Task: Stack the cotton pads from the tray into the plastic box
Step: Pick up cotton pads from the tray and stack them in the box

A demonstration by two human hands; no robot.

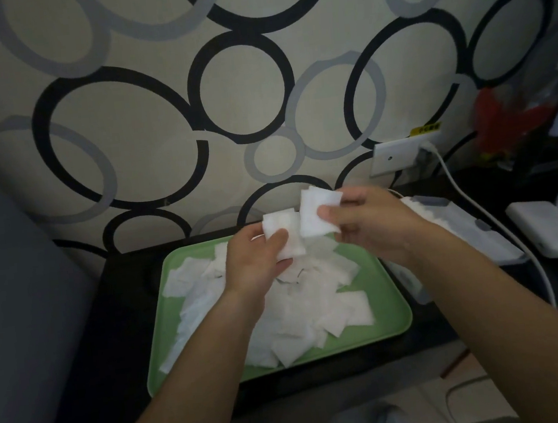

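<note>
Now the left hand (258, 258) and right hand (372, 225) each pinch cotton pads (313, 221) above the tray (391, 306); next, probably squaring them for the plastic box (479, 235).

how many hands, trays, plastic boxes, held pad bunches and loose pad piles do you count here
hands: 2 (left hand, right hand)
green tray: 1
plastic box: 1
held pad bunches: 2 (left bunch, right bunch)
loose pad pile on the tray: 1
total: 7
</note>
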